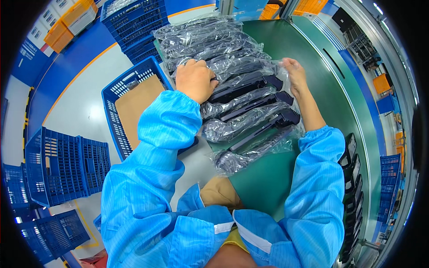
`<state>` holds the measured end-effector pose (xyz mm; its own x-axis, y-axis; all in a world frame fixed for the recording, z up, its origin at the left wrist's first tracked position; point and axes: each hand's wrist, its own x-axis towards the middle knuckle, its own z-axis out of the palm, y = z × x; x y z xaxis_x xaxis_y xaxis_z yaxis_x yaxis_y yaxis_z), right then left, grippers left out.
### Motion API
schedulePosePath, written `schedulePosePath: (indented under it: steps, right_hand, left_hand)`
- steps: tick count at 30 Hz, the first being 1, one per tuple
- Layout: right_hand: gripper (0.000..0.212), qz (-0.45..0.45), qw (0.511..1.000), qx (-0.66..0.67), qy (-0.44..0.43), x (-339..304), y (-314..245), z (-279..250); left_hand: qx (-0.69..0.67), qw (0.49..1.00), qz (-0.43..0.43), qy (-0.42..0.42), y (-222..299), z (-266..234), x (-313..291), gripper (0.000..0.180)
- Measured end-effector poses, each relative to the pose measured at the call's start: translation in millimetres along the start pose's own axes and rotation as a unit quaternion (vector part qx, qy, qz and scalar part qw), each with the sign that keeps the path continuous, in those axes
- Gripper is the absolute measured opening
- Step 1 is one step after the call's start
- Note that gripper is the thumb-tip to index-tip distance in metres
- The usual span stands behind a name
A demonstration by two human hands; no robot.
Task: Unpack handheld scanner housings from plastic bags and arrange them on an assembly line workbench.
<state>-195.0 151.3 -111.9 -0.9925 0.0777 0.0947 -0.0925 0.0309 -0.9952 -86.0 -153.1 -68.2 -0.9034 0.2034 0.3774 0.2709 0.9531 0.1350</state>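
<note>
Long black plastic parts [241, 92] lie side by side in a row, several of them sleeved in transparent plastic bags [214, 44]. Their row covers the left side of a green table [268, 172]. My left hand [195, 80] is closed at the left end of one part in the middle of the row; a dark tip shows by its fingers. At that part's other end, my right hand [295, 77] pinches the edge of a transparent bag between thumb and fingers. Nearer to me, the black bodies of several parts show bare above crumpled film.
A blue crate [109, 105] holding a cardboard sheet [137, 107] stands left of the table. More blue crates [38, 167] are stacked on the floor at the left and far left. Black parts [351, 196] line the table's right edge, beside a metal rail.
</note>
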Motion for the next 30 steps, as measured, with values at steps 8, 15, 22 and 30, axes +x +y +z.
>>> schedulePosePath:
  steps: [8,15,22,30]
  right_hand:
    - [0.024,-0.017,0.895,-0.133,0.426,68,9,-153]
    - [0.042,-0.102,0.940,-0.326,0.013,25,-38,-16]
    - [0.030,0.015,0.989,-0.112,-0.094,37,-1,9]
    - [0.029,0.097,0.985,0.095,-0.105,41,7,11]
  left_hand:
    - [0.024,0.998,0.020,0.055,-5,-5,-7,0.016]
    - [-0.003,0.993,0.015,0.119,-11,-12,-12,0.016]
    - [-0.011,0.993,-0.005,0.118,-16,6,-4,0.017]
    - [-0.023,0.993,-0.078,0.088,-18,6,10,0.022]
